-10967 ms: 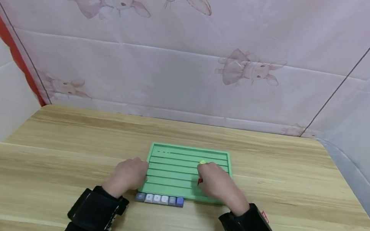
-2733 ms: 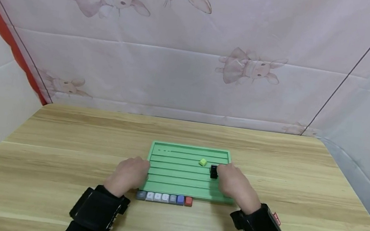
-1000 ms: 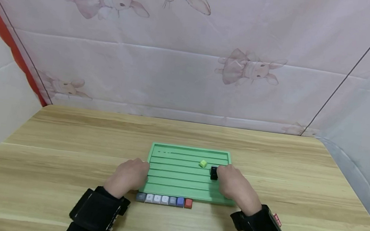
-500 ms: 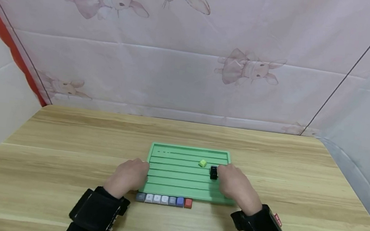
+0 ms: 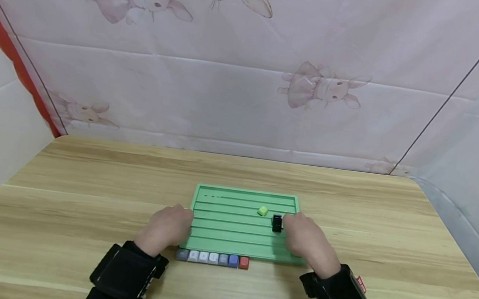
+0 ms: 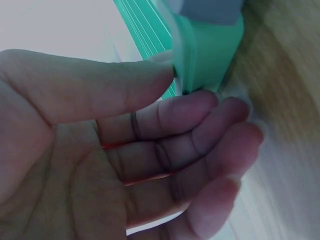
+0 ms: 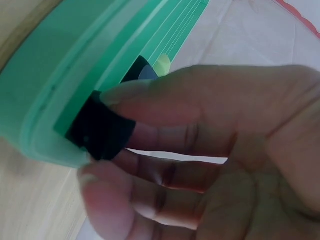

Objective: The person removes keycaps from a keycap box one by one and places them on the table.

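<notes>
My left hand (image 5: 169,223) holds the green tray's (image 5: 233,234) left edge, thumb and bent fingers nipped on the rim; row of seven keycaps (image 5: 213,258) along its near side. Past the lime keycap (image 5: 262,211), at the tray's right end, my right hand (image 5: 306,240) pinches a black keycap (image 7: 100,130), fingertips a cap's breadth open; a second dark piece (image 7: 137,69) behind is half hidden, contact unclear. Likely mid-pickup: next calls for lifting clear of the rim, with open room right of the row.

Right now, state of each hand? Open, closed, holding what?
Left hand: closed, thumb and fingers gripping the green tray by its edge.
Right hand: closed, pinching a black key.
</notes>
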A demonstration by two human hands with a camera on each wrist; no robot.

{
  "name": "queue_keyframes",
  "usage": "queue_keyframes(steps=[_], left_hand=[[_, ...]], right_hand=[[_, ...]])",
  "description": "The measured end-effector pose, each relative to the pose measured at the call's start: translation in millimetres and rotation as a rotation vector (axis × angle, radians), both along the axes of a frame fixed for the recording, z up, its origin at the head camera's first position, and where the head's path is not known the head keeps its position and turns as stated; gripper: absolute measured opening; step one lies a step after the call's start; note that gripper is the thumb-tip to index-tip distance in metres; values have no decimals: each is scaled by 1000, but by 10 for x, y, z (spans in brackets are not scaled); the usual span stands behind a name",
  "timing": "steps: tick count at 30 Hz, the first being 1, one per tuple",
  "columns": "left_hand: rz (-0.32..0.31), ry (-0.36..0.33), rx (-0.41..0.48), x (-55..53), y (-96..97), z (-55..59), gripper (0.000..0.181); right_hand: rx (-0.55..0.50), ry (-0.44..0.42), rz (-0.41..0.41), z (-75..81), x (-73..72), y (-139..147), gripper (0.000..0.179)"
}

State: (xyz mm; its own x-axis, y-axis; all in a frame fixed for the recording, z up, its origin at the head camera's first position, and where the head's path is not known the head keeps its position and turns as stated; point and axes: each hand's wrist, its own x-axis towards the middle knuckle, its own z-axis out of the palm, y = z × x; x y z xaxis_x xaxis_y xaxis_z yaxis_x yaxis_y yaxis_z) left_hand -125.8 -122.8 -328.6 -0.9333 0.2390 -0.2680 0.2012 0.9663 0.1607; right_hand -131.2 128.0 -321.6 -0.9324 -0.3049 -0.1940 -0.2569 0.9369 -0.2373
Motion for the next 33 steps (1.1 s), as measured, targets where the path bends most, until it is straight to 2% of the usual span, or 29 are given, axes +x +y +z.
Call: queue_keyframes(steps=[25,33], left_hand=[[2,-3,-1,2,4,12,13],[1,-6,-5,4,7,10,14]], right_hand=[[10,8,-13,37,-7,-27,14],[0,-17,-16,25,1,-25,14]])
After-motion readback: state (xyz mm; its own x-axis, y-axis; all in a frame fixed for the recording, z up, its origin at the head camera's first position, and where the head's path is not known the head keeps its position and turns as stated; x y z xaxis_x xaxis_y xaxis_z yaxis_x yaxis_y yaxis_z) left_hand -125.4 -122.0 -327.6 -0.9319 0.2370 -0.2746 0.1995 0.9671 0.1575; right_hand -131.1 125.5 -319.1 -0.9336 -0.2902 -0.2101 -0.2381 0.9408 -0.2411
